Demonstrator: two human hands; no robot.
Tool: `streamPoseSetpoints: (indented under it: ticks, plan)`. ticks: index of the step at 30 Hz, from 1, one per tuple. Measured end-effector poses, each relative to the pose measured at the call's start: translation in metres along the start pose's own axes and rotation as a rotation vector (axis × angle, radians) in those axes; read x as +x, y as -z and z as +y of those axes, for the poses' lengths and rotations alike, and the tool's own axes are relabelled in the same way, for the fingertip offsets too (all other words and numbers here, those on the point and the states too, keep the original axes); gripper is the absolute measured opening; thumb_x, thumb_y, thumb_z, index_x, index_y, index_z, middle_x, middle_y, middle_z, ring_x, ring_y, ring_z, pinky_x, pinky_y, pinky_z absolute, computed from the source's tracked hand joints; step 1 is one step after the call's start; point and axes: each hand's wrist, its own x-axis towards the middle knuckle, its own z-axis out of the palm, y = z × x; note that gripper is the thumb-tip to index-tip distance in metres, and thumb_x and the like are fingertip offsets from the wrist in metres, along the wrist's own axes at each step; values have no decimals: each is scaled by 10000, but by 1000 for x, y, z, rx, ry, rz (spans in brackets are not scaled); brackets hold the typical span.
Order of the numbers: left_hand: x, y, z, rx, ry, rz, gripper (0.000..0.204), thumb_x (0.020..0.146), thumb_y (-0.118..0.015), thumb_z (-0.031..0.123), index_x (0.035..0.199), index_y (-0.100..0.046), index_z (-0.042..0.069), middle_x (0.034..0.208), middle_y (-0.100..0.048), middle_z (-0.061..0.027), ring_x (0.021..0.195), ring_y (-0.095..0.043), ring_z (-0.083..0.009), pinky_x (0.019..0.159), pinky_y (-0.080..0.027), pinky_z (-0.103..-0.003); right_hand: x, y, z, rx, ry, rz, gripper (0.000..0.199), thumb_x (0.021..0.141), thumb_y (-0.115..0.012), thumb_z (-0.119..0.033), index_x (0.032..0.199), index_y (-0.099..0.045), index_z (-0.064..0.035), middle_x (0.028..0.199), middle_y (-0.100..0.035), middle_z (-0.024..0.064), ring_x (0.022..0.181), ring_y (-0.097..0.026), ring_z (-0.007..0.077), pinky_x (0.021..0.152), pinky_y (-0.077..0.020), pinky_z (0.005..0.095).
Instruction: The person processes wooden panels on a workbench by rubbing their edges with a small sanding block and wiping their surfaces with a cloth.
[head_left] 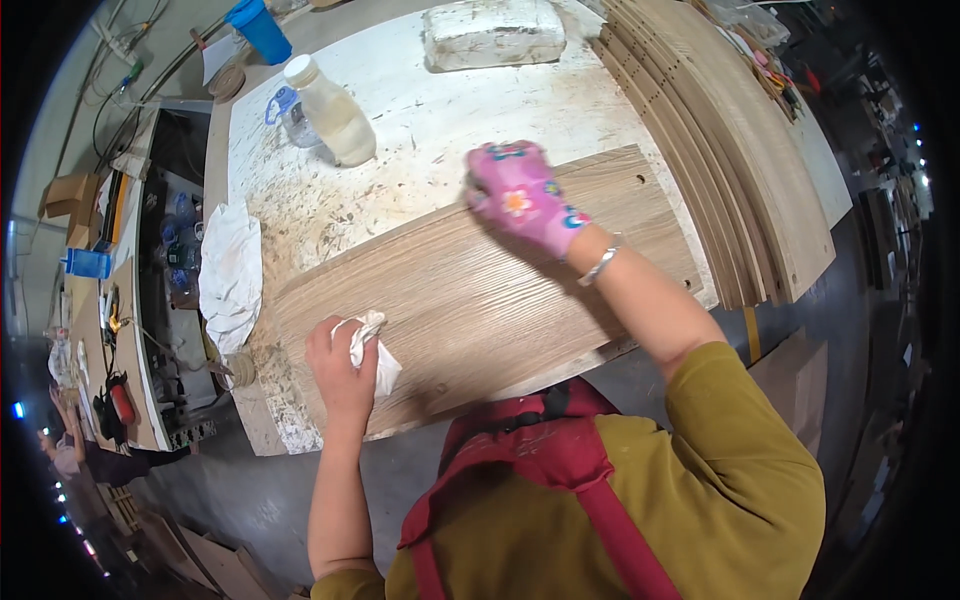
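A wood-grain board [490,300] lies slantwise across the worktable in front of me. My left hand [343,372], bare, is closed round a crumpled white cloth [385,368] over the board's left part. The cloth pokes out between thumb and fingers. My right hand [520,196] wears a pink flowered glove and is at the board's far edge, right of its middle. Its fingers are curled in, and whatever they hold, if anything, is hidden. Small dark holes show near the board's right end.
Several similar boards [720,150] are stacked at the right. A capped bottle [335,115] stands at the back left, near a blue cup [260,32]. A white wrapped block [495,35] lies at the back. A crumpled white sheet [230,275] hangs at the table's left edge.
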Motion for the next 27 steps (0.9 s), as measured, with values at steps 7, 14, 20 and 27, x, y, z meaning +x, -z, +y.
streamPoseSetpoints:
  ticks: [7, 14, 20, 27]
  plan:
    - [1, 0, 6, 4, -1, -9, 267, 734, -687, 83, 985, -599, 58, 1071, -543, -155, 1014, -482, -360, 881, -371, -447, -53, 93, 113, -423, -188, 223, 99, 807, -578, -166, 854, -597, -80, 759, -658, 88, 749, -647, 259, 783, -451, 408]
    - [4, -2, 1, 33, -56, -22, 273, 740, -664, 80, 999, -587, 41, 1061, -537, -173, 984, -490, -368, 863, -381, -449, -96, 136, 177, -479, -415, 266, 233, 795, -639, -220, 955, -602, -53, 898, -632, 183, 881, -620, 348, 757, -490, 413]
    - [-5, 5, -4, 84, -65, -26, 230, 771, -642, 82, 985, -588, 17, 1036, -550, -194, 983, -508, -375, 839, -405, -450, -119, 118, 164, 595, -382, 413, 365, 862, -631, -279, 1108, -594, -12, 961, -638, 110, 867, -604, 205, 800, -473, 314]
    - [21, 5, -5, 34, -191, -86, 276, 808, -660, 245, 1007, -622, 57, 1033, -567, -158, 998, -522, -357, 859, -419, -432, -154, 58, 9, 668, -103, 147, 373, 875, -627, -248, 1131, -570, 17, 1039, -618, 84, 975, -578, 167, 867, -444, 288]
